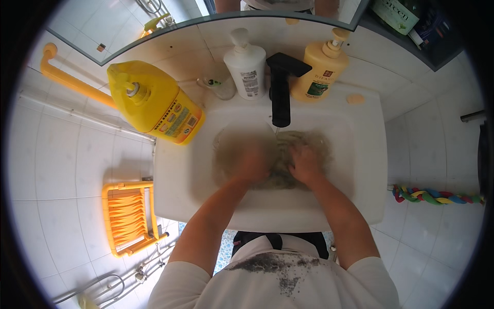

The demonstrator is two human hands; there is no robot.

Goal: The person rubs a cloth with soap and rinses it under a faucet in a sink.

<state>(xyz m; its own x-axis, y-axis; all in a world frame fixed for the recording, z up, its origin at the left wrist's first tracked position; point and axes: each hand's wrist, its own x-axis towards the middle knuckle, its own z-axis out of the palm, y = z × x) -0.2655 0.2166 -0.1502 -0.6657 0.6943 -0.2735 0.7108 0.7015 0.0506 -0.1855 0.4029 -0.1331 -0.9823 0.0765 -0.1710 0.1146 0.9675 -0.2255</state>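
Observation:
Both hands are down in a white ceramic washbasin (pixel 366 154) that holds murky brown water (pixel 231 143). My left hand (pixel 252 162) is blurred and partly under the cloudy water, so its fingers and anything in them are hidden. Against a wet, greenish cloth (pixel 287 179) in the water rests my right hand (pixel 305 160), fingers bent over the fabric; whether it grips the cloth is not clear. A black faucet (pixel 281 96) stands above the basin's middle, with what looks like a thin stream at its spout.
Behind the basin are a white pump bottle (pixel 245 69), a glass cup (pixel 222 85) and a cream-coloured pump bottle (pixel 322 69). A large yellow jug (pixel 158 104) leans over the left corner. An orange folding seat (pixel 127 218) hangs at left; a mirror (pixel 115 27) spans the wall above.

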